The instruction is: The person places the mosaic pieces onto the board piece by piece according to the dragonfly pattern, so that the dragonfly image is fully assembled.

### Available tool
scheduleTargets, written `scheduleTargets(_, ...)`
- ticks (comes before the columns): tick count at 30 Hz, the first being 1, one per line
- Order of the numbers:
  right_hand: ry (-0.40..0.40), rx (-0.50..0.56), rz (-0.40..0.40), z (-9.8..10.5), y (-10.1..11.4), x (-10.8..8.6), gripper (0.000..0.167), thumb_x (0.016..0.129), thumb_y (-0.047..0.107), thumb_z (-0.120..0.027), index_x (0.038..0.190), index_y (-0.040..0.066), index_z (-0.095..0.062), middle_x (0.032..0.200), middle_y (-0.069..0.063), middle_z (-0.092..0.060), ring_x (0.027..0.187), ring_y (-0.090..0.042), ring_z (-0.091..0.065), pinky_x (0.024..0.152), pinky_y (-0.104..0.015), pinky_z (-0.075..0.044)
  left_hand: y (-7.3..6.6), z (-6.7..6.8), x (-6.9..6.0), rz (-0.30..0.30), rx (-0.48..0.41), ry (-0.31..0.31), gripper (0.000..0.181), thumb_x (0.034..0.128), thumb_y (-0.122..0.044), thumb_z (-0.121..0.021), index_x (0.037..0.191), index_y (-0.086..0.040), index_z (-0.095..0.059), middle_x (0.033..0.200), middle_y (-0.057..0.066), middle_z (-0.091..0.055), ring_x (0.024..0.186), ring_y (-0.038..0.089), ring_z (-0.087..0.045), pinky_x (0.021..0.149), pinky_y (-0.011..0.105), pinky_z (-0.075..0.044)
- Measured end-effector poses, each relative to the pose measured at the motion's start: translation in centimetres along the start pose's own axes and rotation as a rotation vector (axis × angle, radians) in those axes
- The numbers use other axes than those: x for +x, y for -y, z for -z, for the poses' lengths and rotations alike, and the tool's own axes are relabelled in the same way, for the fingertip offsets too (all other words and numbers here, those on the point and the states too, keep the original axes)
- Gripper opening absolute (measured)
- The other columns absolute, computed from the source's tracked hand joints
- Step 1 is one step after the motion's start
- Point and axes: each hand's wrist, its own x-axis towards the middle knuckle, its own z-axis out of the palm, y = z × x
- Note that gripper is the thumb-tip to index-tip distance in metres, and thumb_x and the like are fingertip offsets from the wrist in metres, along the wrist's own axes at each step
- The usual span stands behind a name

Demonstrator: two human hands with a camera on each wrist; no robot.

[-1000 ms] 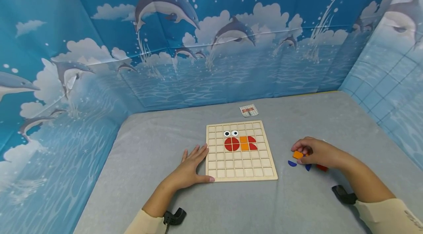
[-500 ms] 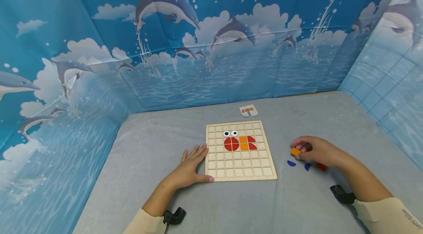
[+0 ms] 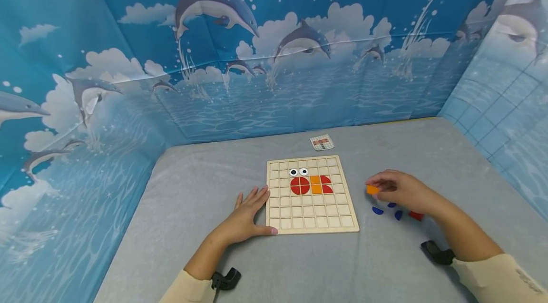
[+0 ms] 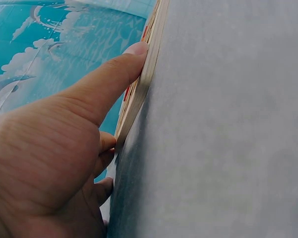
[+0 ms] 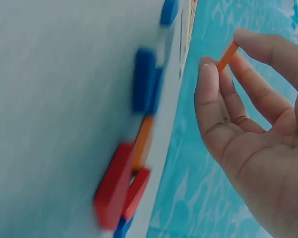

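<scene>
Grey cloth (image 3: 205,179); right grip (image 3: 402,190) pinching thin, flat orange piece (image 3: 372,190); left grip (image 3: 242,219) spread against pale gridded board (image 3: 315,211)

curtained-off booth: dolphin-print sheets (image 3: 239,112) around gray cloth-covered table (image 3: 205,174).

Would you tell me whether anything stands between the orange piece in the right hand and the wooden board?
Nothing visible does: in the head view only grey cloth shows between the orange piece, pinched by the right hand, and the wooden board; the blue pieces lie to the near side.
</scene>
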Motion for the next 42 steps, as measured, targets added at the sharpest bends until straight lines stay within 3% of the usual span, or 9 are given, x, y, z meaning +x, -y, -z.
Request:
scheduleTargets(6,-0.005,0.026,0.039,-1.5,2.2,1.2,0.036,0.091,0.009,-0.071,0.127,0.007,-0.069,0.121,-0.011,-0.067,0.103,-0.021,-0.065,0.079,-0.021,-0.056,0.1,0.1,0.0,0.005,0.004,0.002,0.109,0.0788,-0.06,-0.079,0.163,-0.019,-0.023,0.171,-0.007,-0.016,0.16,0.024,-0.004,0.125,0.061,0.006)
scheduleTargets(13,-0.011,-0.02,0.079,-3.7,4.9,3.6,0.029,0.09,0.013,-0.075,0.118,0.009,-0.07,0.104,-0.003,-0.069,0.092,-0.015,-0.062,0.079,-0.024,-0.055,0.1,0.1,-0.1,0.0,-0.005,0.0,0.109,0.0786,-0.06,-0.079,0.163,-0.018,-0.024,0.171,-0.005,-0.017,0.16,0.026,-0.005,0.125,0.062,0.006)
scheduleTargets(22,0.013,-0.016,0.21,-6.3,7.8,6.7,0.025,0.089,0.01,-0.077,0.113,0.007,-0.072,0.104,-0.007,-0.067,0.086,-0.014,-0.058,0.075,-0.023,-0.053,0.0,0.2,0.0,-0.008,-0.003,-0.003,0.108,0.0787,-0.059,-0.08,0.162,-0.017,-0.025,0.171,-0.004,-0.018,0.16,0.027,-0.006,0.125,0.063,0.005)
scheduleTargets(32,0.063,-0.039,0.146,-8.9,10.5,10.4,0.018,0.09,0.016,-0.077,0.107,0.01,-0.072,0.093,-0.002,-0.068,0.079,-0.014,-0.057,0.074,-0.028,-0.051,0.0,0.2,0.0,-0.005,0.009,0.01,0.107,0.0801,-0.06,-0.078,0.163,-0.019,-0.024,0.171,-0.005,-0.016,0.16,0.025,-0.005,0.125,0.062,0.006)
scheduleTargets(42,0.078,-0.075,0.095,-10.4,11.4,12.9,0.018,0.089,0.019,-0.079,0.105,0.013,-0.072,0.1,-0.001,-0.069,0.091,-0.015,-0.062,0.082,-0.034,-0.055,-0.2,0.2,-0.1,-0.006,0.001,0.011,0.106,0.0803,-0.059,-0.078,0.162,-0.019,-0.025,0.171,-0.006,-0.016,0.16,0.024,-0.005,0.125,0.062,0.006)
